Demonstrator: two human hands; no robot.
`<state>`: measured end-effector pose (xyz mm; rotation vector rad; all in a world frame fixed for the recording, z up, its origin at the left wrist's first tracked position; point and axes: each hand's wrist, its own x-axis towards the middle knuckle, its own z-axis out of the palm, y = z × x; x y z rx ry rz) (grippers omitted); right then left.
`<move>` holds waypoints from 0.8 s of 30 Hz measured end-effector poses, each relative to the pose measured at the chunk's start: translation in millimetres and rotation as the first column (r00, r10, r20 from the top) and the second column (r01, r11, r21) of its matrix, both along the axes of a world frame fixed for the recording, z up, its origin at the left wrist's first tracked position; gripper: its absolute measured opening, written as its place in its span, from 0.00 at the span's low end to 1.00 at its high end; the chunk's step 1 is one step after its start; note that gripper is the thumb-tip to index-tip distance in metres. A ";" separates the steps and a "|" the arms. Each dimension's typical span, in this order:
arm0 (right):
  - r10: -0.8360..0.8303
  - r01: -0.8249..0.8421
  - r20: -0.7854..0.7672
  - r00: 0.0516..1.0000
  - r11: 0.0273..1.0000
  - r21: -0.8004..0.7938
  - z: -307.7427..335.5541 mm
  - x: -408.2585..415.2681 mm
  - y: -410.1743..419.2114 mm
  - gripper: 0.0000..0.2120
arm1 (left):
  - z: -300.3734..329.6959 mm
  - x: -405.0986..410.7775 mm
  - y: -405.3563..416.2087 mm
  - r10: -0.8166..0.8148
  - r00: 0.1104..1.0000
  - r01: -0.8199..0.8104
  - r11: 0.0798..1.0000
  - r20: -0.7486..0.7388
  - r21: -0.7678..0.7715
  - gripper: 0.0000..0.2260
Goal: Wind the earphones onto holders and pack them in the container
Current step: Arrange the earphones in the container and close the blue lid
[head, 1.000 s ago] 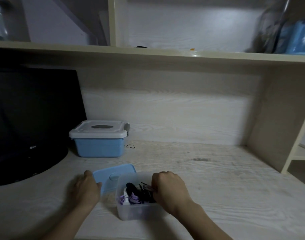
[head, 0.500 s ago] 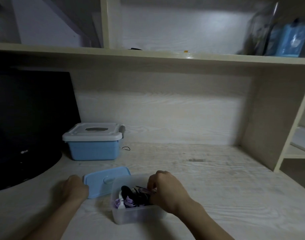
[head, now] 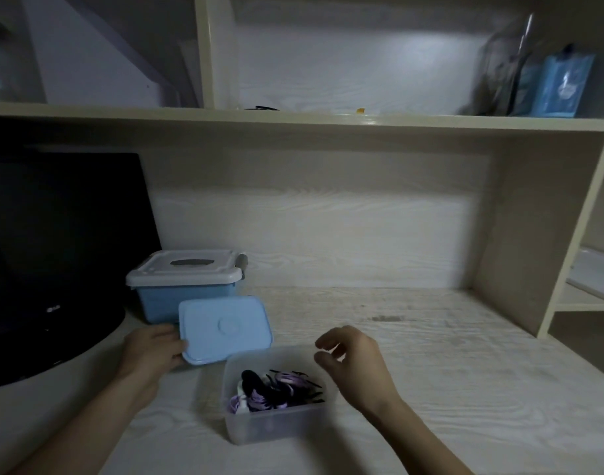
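A clear plastic container stands on the desk near the front. Inside lie wound earphones, black and purple, on their holders. My left hand grips the left edge of the light blue lid, which is lifted and tilted just behind and left of the container. My right hand hovers over the container's right rim, fingers curled and apart, holding nothing.
A blue storage box with a white lid stands behind the raised lid. A black monitor fills the left side. A shelf board runs overhead, and an upright side panel bounds the desk on the right.
My left hand has picked the blue lid up off the desk and tilted it. My right hand has come out of the container and opened, leaving the earphones inside.
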<state>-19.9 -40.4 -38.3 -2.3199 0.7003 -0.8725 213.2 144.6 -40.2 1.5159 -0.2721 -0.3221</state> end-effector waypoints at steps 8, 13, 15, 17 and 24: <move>-0.104 -0.079 0.260 0.960 0.790 0.608 13.2 -11.8 -4.7 0.16 | 20.3 -30.7 -20.8 -0.108 0.735 0.029 0.991 0.670 0.127 0.16; -0.098 -0.164 0.297 0.950 0.654 0.739 15.1 -15.9 -5.8 0.19 | 21.6 -60.3 -21.1 -0.212 0.444 0.074 0.977 0.871 0.200 0.17; -0.055 -0.174 0.281 0.958 0.667 0.725 11.2 -16.7 -5.9 0.10 | 19.2 -65.6 -21.6 -0.239 0.400 0.050 0.970 0.885 0.239 0.15; -0.051 -0.127 0.230 0.972 0.710 0.693 3.7 -15.9 -8.5 0.04 | 13.5 -68.8 -22.0 -0.250 0.421 0.024 0.964 0.872 0.265 0.05; -0.163 0.031 0.159 0.974 0.787 0.616 -4.2 1.6 -15.3 0.10 | -1.9 -60.1 -8.8 -0.404 0.410 -0.002 0.896 0.818 0.444 0.05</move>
